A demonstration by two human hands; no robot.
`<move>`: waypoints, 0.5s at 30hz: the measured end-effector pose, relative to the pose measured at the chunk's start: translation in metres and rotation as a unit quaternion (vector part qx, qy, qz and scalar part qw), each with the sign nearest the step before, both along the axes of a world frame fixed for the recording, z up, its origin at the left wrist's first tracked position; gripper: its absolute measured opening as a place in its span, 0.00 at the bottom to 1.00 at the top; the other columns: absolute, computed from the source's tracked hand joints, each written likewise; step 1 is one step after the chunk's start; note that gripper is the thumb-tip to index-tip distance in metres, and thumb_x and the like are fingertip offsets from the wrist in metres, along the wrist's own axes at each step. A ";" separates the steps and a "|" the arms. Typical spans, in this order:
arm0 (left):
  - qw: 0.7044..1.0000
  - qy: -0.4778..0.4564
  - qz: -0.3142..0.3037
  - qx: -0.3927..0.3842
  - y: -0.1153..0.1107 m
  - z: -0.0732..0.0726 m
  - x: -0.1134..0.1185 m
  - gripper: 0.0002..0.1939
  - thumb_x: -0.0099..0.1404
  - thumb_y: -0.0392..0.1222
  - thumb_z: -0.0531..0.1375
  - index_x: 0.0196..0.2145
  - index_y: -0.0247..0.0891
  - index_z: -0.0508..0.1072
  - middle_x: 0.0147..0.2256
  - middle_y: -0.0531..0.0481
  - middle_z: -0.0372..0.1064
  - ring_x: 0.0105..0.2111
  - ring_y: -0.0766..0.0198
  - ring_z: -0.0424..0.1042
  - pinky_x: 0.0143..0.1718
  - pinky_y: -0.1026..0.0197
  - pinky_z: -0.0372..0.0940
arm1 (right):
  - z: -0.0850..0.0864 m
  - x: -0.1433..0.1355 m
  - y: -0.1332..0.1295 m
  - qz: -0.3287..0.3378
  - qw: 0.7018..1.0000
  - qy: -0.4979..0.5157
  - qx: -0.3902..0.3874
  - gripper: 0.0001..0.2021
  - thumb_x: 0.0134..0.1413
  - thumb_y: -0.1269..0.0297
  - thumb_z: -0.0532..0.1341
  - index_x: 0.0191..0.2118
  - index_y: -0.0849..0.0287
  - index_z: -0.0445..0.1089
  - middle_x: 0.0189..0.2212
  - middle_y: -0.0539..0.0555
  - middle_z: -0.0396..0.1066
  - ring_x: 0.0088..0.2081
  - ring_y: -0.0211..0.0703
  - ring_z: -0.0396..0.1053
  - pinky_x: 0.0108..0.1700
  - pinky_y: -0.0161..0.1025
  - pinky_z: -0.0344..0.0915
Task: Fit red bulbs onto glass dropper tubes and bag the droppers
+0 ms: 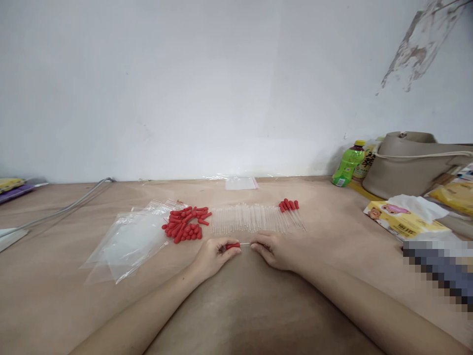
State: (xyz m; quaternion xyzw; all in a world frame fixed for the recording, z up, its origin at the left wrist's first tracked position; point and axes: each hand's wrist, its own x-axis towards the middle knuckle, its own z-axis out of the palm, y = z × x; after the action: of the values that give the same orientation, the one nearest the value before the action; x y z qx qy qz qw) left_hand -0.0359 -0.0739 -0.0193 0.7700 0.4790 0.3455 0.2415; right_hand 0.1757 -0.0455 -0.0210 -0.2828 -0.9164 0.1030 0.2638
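Between thumb and fingers, my left hand point(214, 255) pinches a red rubber dropper bulb point(232, 245). My right hand point(272, 250) grips a thin clear dropper tube point(244, 244), and the tube's left end meets the bulb. Just beyond my hands lies a row of clear dropper tubes point(246, 218), side by side. A pile of loose red bulbs point(185, 223) sits to the left of that row. At its right end are several droppers with red bulbs on them point(290, 205).
Clear zip bags point(129, 241) lie overlapping at left, and another bag point(241, 183) rests by the wall. A grey cable point(74, 203) runs along the left. On the right stand a green bottle point(348, 165), a beige bag point(402, 167) and a tissue pack point(406, 219).
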 end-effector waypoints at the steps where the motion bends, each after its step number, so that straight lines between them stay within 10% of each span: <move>1: 1.000 -0.011 0.006 0.007 0.002 0.001 0.000 0.11 0.57 0.44 0.58 0.36 0.37 0.74 0.31 0.50 0.74 0.28 0.64 0.71 0.30 0.65 0.66 | 0.001 0.000 0.001 -0.007 1.000 0.008 -0.003 0.09 0.55 0.68 0.50 0.39 0.59 0.65 0.31 0.53 0.67 0.31 0.37 0.65 0.33 0.33 0.60; 15: 0.999 -0.040 -0.008 0.020 0.001 -0.006 -0.003 0.17 0.57 0.41 0.58 0.45 0.36 0.69 0.35 0.49 0.74 0.31 0.62 0.73 0.35 0.60 0.69 | -0.007 -0.002 0.005 0.012 0.997 0.050 0.052 0.09 0.56 0.68 0.48 0.34 0.61 0.64 0.28 0.55 0.67 0.30 0.38 0.64 0.32 0.34 0.60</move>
State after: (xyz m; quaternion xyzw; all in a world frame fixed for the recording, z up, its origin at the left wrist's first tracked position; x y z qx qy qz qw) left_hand -0.0388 -0.0730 -0.0250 0.7640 0.4558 0.3834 0.2481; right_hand 0.1734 -0.0406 -0.0275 -0.2517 -0.9098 0.0719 0.3220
